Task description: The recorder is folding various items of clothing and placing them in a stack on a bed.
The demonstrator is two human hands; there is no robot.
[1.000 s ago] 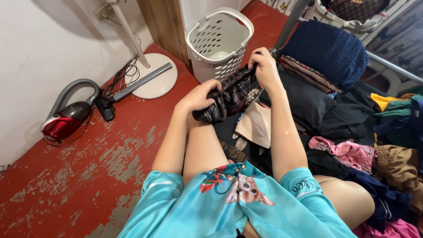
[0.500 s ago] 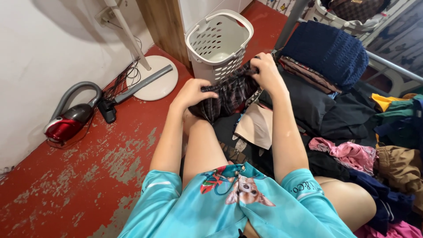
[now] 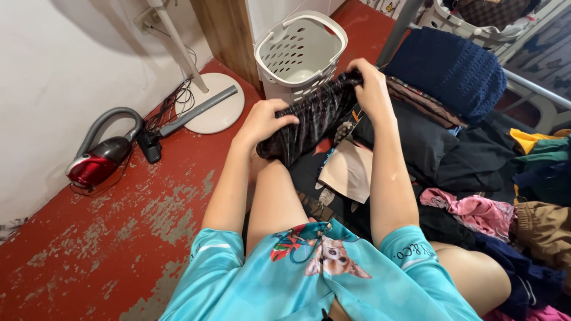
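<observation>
I sit on a red floor and hold a dark plaid garment (image 3: pixel 312 119) stretched between both hands above my knee. My left hand (image 3: pixel 264 120) grips its near left end. My right hand (image 3: pixel 370 86) grips its far end close to the white laundry basket (image 3: pixel 300 35). The cloth is bunched and blurred, so its shape is unclear. Under it lie a beige cloth (image 3: pixel 351 169) and black clothes (image 3: pixel 428 145).
A pile of clothes fills the right side: a folded navy knit (image 3: pixel 461 62), a pink garment (image 3: pixel 473 208), brown and yellow pieces. A red hand vacuum (image 3: pixel 95 163) lies by the white wall at left. A fan's round white base (image 3: pixel 211 107) stands beside the basket.
Both hands have lifted the garment up and toward the basket, and pulled it out longer between them. The view has shifted slightly.
</observation>
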